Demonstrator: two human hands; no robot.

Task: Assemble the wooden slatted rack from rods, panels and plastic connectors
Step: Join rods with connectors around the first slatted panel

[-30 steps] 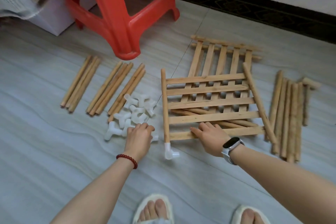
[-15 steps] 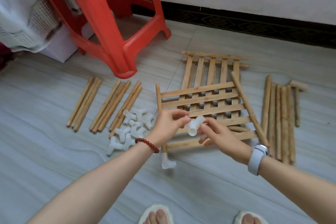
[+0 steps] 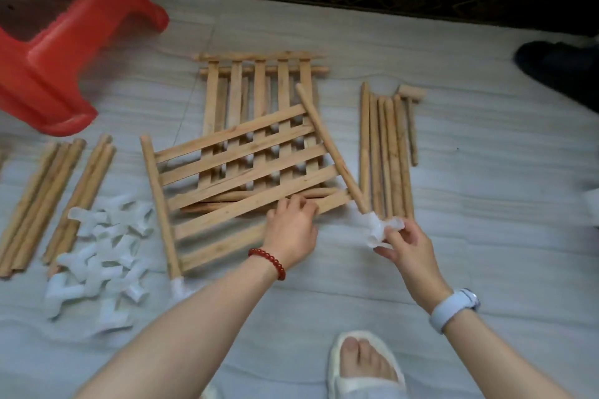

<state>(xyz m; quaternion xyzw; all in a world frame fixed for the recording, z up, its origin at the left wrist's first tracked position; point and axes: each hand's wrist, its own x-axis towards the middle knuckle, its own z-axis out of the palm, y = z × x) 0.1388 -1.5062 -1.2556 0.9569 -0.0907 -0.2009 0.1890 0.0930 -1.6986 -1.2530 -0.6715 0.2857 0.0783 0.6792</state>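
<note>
Now pushing a white plastic connector (image 3: 377, 229) onto the near end of the right side rod (image 3: 330, 149) of the top slatted panel (image 3: 246, 172), which lies skewed over a second panel (image 3: 259, 81) on the floor (image 3: 324, 285). Right hand (image 3: 406, 248) with grip pinched on the connector's free branches; left hand (image 3: 291, 227) pressing flat, fingers curled down, on the panel's near slats to brace it, holding nothing. Already fitted, by the look of it: another connector (image 3: 177, 285) on the near end of the left side rod (image 3: 160, 207).

Risks, as judged:
- Connector going on crooked, since the rod lies at a slant to the pushing hand; likely to jam or sit half-seated.
- Panel sliding or pivoting on the smooth floor under the push, given only one bracing hand and a loose panel underneath.
- Branch openings ending up turned the wrong way for the next rods; hard to tell orientation here, connector blurred.
- Slats straining at their joints if pressed too hard.

Spares close by: loose connector pile (image 3: 100, 256) and rod bundles (image 3: 55, 201) at left, longer rods (image 3: 387, 155) just beside the working corner at right.
</note>
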